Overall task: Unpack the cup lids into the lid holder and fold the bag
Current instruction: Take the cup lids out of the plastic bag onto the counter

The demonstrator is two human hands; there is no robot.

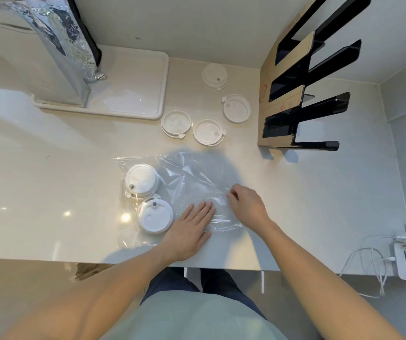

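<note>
Plastic bag [197,177] under both hands' grip.

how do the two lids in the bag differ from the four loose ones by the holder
The two bagged lids lie inside the clear bag, domed side up; the four loose lids lie bare on the counter, three hollow side up. Bagged ones touch; loose ones are mostly apart. All are white and round.

Clear bag [197,177] flat — two lids [142,179] inside

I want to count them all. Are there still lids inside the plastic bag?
Yes, two stacks of white lids sit inside the clear bag, near its left end.
</note>
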